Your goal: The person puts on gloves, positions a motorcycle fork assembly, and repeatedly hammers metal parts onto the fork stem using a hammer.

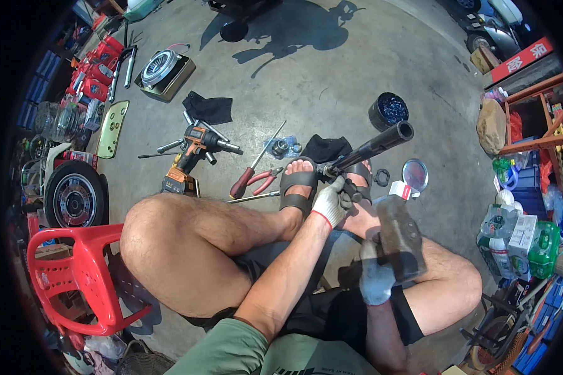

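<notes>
A dark metal tube [375,147] with a hollow end slants up and to the right from between my sandalled feet. My left hand [331,205], in a white knit glove, is closed around the lower metal part of it. My right hand [376,278], also gloved, is wrapped around the handle of a sledgehammer. The hammer's heavy, rusty block head [401,239] is raised above my right leg, apart from the tube; my fingers hide most of the handle. Close to my left foot lie red-handled pliers [264,180], a screwdriver [243,182] and a bagged metal part [283,147].
Left of my feet stands an orange cordless impact wrench [194,153]. A black tub [389,111], a round clear lid [415,175] and a small box [400,189] sit to the right. A red plastic chair [84,275] and a wheel [75,195] are at my left.
</notes>
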Available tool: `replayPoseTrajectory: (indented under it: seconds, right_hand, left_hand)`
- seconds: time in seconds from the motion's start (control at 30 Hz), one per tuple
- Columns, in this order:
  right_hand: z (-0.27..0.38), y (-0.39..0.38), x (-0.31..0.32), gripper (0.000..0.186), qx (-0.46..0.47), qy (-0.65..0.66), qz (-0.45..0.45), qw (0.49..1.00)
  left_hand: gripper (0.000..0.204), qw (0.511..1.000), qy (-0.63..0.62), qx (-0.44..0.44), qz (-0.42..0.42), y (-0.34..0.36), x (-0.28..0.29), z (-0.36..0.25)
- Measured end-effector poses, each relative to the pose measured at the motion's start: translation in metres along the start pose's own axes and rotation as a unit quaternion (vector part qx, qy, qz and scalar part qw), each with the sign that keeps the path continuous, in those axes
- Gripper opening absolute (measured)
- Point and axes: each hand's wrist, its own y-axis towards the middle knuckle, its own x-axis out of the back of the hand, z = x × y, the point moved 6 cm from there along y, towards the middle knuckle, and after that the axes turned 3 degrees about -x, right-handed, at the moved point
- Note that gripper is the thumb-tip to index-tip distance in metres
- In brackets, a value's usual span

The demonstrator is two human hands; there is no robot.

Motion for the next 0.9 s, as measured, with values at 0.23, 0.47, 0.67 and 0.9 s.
replayPoseTrajectory:
  seconds: [0.23, 0.47, 0.67, 0.9]
  right_hand:
    - [-0.035, 0.029, -0.039, 0.044, -0.030, 0.103, 0.062, 0.992]
    - [-0.051, 0.020, -0.016, 0.058, -0.047, 0.064, 0.034, 0.996]
    - [-0.013, 0.024, -0.001, 0.045, -0.112, 0.194, -0.019, 0.974]
    - [-0.012, 0.032, 0.017, 0.026, -0.074, 0.170, -0.070, 0.980]
  left_hand:
    - [0.024, 0.998, -0.054, 0.017, 0.002, 0.010, -0.003, -0.005]
    - [0.034, 0.998, -0.040, 0.041, 0.001, 0.008, -0.002, 0.021]
    - [0.040, 0.988, -0.103, 0.066, 0.093, 0.054, 0.024, 0.040]
    - [0.044, 0.916, -0.257, 0.043, 0.304, 0.047, -0.030, 0.033]
